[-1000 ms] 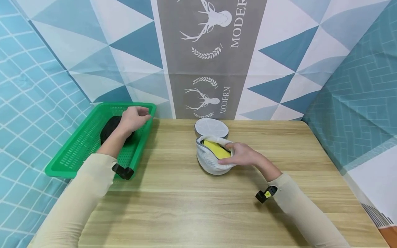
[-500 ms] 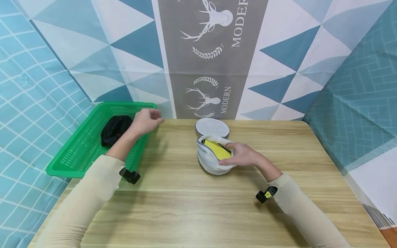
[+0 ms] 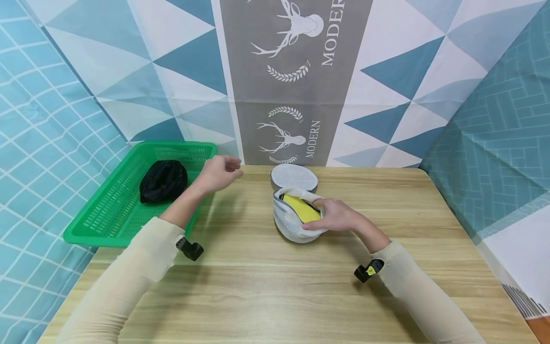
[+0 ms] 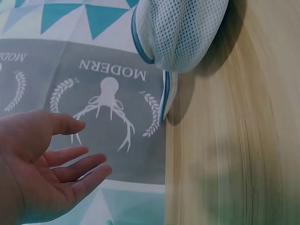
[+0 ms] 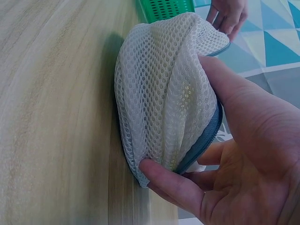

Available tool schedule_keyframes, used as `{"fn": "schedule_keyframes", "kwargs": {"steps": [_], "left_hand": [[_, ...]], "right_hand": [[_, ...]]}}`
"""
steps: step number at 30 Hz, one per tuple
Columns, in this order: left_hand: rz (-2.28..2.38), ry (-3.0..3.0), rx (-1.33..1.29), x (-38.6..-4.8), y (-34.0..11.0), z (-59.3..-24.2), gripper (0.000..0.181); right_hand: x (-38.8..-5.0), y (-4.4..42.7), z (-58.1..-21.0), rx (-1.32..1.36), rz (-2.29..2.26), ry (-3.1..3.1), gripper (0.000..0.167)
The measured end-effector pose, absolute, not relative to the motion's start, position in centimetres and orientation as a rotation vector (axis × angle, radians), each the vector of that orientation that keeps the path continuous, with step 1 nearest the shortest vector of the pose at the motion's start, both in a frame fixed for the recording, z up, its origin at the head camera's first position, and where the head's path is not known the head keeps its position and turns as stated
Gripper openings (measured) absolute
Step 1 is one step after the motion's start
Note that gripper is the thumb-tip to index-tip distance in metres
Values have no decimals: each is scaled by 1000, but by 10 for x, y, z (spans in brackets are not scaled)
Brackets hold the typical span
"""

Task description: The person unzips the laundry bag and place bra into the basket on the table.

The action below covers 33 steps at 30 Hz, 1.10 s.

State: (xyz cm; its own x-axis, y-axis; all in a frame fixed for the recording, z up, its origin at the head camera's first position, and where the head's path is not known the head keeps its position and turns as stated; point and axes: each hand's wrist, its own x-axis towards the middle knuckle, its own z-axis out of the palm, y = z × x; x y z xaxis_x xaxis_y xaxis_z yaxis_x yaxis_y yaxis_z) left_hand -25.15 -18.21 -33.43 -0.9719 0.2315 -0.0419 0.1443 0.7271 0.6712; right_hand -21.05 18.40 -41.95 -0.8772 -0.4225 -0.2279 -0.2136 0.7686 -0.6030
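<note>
A white mesh laundry bag (image 3: 292, 228) with a grey-blue zipper edge stands on the table, its round lid (image 3: 294, 177) folded back toward the wall. Something yellow (image 3: 301, 208) lies inside; its kind is not shown. My right hand (image 3: 337, 215) grips the bag's near-right rim, and in the right wrist view thumb and fingers pinch the mesh (image 5: 154, 89). Over the table, just right of the green basket (image 3: 96, 240), my left hand (image 3: 219, 173) hovers with relaxed fingers and holds nothing. In the left wrist view its palm (image 4: 28, 173) is apart from the bag (image 4: 185, 33).
A black bundle of fabric (image 3: 163, 181) lies in the green basket at the left. The wooden table (image 3: 275, 291) meets a patterned wall covering (image 3: 258, 143) behind the bag. Wrist cameras (image 3: 189, 248) are strapped to both sleeves.
My left hand has moved right, from above the basket to over the table beside it, uncovering the black bundle. The right hand and the mesh bag have stayed in place.
</note>
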Motion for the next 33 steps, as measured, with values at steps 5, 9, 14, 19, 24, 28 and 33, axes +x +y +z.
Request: {"fn": "schedule_keyframes", "kwargs": {"steps": [5,9,14,19,24,28,33], "left_hand": [[1069,2811,323,-250,-174,-335,51],[1077,2809,340,-248,-167,-336,51],[1088,2814,353,-245,-159,-338,49],[1112,2803,391,-242,-150,-338,47],[1132,2747,438,-240,-140,-340,48],[1143,2715,472,-238,-134,-342,49],[1142,2715,518,-236,-126,-343,50]], "right_hand": [[-210,183,-420,-463,-823,2611,104],[-209,183,-419,-433,-840,2603,105],[-209,182,-420,-439,-832,2605,105],[-210,183,-420,-455,-811,2615,105],[-210,182,-419,-473,-803,2621,104],[-211,182,-419,-487,-798,2627,103],[-211,181,-420,-483,-794,2629,103]]}}
